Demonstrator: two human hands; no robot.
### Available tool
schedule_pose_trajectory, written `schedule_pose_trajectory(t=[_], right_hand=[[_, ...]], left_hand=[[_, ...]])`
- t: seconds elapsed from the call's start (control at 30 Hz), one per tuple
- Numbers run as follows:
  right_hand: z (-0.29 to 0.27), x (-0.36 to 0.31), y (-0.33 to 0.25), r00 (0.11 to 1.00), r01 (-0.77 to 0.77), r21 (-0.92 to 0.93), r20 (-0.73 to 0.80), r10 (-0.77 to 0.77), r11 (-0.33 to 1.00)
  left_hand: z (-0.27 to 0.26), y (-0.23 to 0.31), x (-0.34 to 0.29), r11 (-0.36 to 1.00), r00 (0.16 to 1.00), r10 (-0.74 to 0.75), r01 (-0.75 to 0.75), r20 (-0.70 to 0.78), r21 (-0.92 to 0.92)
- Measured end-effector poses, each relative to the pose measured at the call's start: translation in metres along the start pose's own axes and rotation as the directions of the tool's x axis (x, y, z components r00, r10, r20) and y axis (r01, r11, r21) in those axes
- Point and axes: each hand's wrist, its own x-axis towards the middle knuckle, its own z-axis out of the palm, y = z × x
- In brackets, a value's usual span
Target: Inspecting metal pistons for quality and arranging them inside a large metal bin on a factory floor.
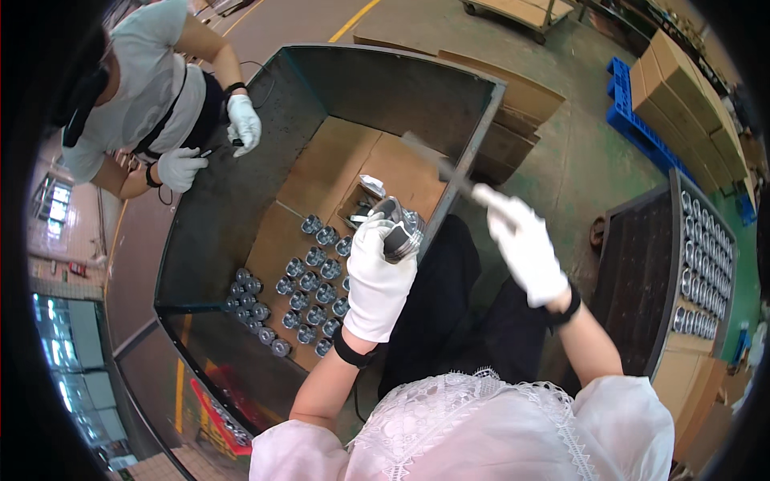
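Observation:
My gloved left hand (375, 280) is closed around a metal piston (411, 234), held up over the near side of a deep dark bin (180, 268). To its right, my gloved right hand (521, 244) grips the end of a long flat tool (449, 171), blurred by motion. The tool slants up and left over the bin's right rim, apart from the piston. Several more pistons (314, 256) stand in rows on the cardboard-lined floor of the bin, beyond and left of my left hand. A small open carton (357, 200) with a white packet sits just behind the held piston.
Across the bin's left wall stands another person (156, 88) in white gloves, holding a small dark item. A rack with rows of pistons (696, 264) is at the right. Behind it, stacked cartons (682, 104) rest on a blue pallet (642, 132). Folded cardboard (513, 104) leans behind the bin.

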Motion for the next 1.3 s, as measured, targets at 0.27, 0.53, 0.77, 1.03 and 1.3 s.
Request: schedule_pose_trajectory(t=[0.27, 0.53, 0.77, 1.03, 1.3], right_hand=[[-0.015, -0.08, -0.052, 0.998, -0.061, -0.124, -0.017, 0.06, 0.99], [-0.021, -0.085, -0.072, 1.0, -0.023, -0.317, 0.009, 0.027, 0.948], [-0.008, -0.074, -0.083, 0.995, 0.101, -0.578, 0.046, -0.091, 0.81], [0.017, -0.025, -0.078, 0.979, 0.112, -0.525, -0.086, -0.184, 0.844], [-0.015, -0.071, -0.081, 0.997, 0.04, -0.399, -0.044, -0.063, 0.916]], left_hand=[[0.014, 0.005, -0.001, 0.984, 0.989, 0.146, -0.146, 0.01, 0.098], [0.011, 0.009, -0.004, 0.976, 0.986, 0.166, -0.166, 0.011, 0.14], [0.014, 0.005, 0.001, 0.965, 0.989, 0.145, -0.15, 0.042, 0.217], [0.016, 0.016, -0.007, 0.995, 0.999, 0.037, -0.04, 0.033, 0.096], [0.002, 0.002, 0.006, 0.985, 0.999, -0.018, 0.026, -0.046, 0.169]])
